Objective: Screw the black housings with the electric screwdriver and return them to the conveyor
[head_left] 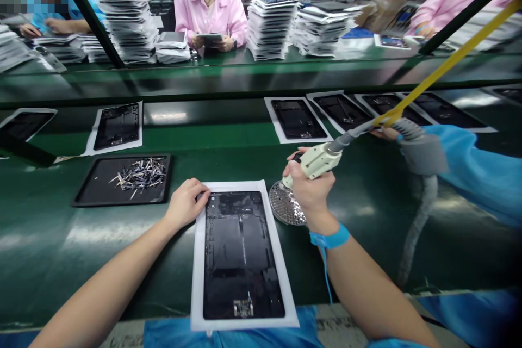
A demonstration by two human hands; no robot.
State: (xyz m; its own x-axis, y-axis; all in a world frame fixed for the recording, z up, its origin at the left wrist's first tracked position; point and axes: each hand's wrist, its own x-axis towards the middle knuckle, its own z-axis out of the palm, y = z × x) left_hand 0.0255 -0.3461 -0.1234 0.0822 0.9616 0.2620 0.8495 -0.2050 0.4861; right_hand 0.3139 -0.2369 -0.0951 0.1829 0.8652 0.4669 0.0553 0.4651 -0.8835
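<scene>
A black tablet back panel [242, 255] lies in a white foam tray [198, 272] on the green belt right in front of me. My left hand [185, 204] rests curled on the tray's upper left corner, touching the panel's edge. My right hand [310, 190], with a blue wrist strap, is closed round a cream electric screwdriver [316, 160] hung on a grey hose and yellow cable. The driver's tip points down over a round perforated metal screw dish [285, 206] just right of the tray.
A black tray of loose metal parts [138, 174] sits at left. More panels in white trays [297, 118] lie along the belt. A co-worker's blue sleeve [477, 168] reaches in at right. Across the line, people sit behind stacks of trays [271, 24].
</scene>
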